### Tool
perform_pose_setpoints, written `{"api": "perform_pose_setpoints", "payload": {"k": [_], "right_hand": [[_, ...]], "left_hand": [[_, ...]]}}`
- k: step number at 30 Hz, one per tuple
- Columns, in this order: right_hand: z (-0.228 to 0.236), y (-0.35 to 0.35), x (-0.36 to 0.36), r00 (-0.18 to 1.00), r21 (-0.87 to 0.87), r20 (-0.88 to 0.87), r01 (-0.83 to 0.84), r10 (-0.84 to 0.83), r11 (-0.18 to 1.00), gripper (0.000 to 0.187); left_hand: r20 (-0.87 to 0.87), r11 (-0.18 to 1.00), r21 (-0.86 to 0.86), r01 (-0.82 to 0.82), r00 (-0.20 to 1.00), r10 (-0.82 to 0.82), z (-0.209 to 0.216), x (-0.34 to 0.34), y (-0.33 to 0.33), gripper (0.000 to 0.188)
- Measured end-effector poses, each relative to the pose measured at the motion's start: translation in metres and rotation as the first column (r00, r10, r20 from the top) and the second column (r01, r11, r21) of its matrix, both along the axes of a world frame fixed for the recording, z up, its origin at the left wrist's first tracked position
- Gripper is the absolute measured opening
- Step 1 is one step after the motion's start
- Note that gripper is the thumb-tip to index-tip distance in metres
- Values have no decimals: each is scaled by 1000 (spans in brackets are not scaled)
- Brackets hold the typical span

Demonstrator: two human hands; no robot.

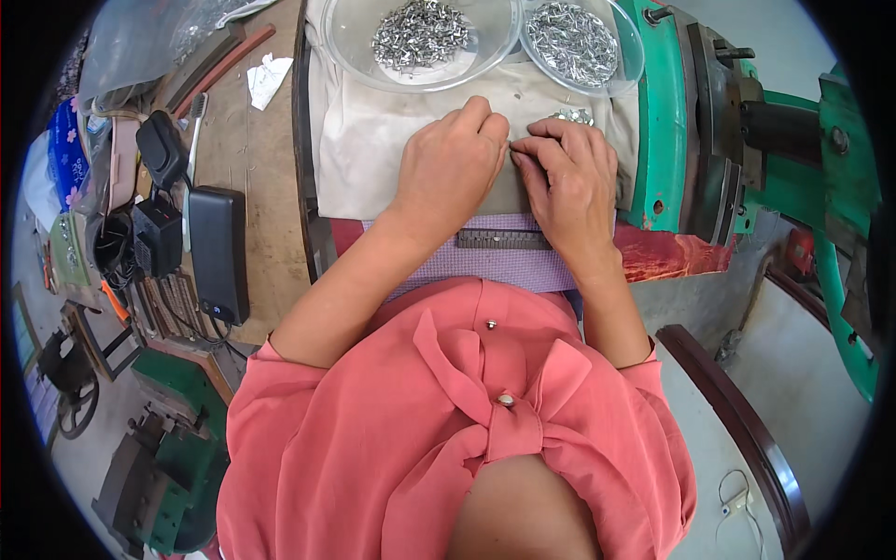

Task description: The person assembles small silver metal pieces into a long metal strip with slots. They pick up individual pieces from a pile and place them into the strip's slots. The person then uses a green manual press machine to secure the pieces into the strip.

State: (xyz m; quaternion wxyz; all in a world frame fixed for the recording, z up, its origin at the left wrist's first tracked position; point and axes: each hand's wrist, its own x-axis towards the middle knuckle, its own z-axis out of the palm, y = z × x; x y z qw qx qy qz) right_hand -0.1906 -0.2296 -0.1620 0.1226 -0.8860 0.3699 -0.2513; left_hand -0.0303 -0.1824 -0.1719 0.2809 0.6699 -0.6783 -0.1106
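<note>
Over a beige cloth (359, 154), my two hands are close together with fingertips nearly meeting. My left hand (455, 161) is closed, its fingers curled inward; whatever they hold is hidden. My right hand (571, 177) has thumb and forefinger drawn together at a tiny dark piece too small to name. Just beyond the right hand lies a little pile of shiny metal pieces (574, 116). Farther off stand two clear plastic tubs: the larger left tub (353, 58) contains many small rivet-like metal parts (420, 35), and the right tub (638, 67) contains slender silvery parts (571, 42).
A metal ruler (504, 240) lies on purple checked cloth (420, 266) before me. At right stands a green machine (661, 149). The wooden bench (271, 187) at left carries a black power bank (217, 252), a toothbrush (193, 140) and cables.
</note>
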Motion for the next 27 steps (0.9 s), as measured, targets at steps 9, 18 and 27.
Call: {"api": "perform_pose_setpoints", "payload": {"k": [9, 18, 27], "right_hand": [[5, 2, -3, 994, 151, 103, 19, -34, 988, 12], [12, 61, -39, 995, 246, 82, -83, 65, 966, 17], [8, 13, -20, 997, 43, 68, 25, -28, 999, 18]], "left_hand": [[151, 992, -21, 122, 981, -118, 15, 19, 29, 12], [-137, 999, 7, 44, 990, -43, 10, 19, 42, 13], [-262, 992, 114, -50, 962, 79, 7, 17, 40, 12]]}}
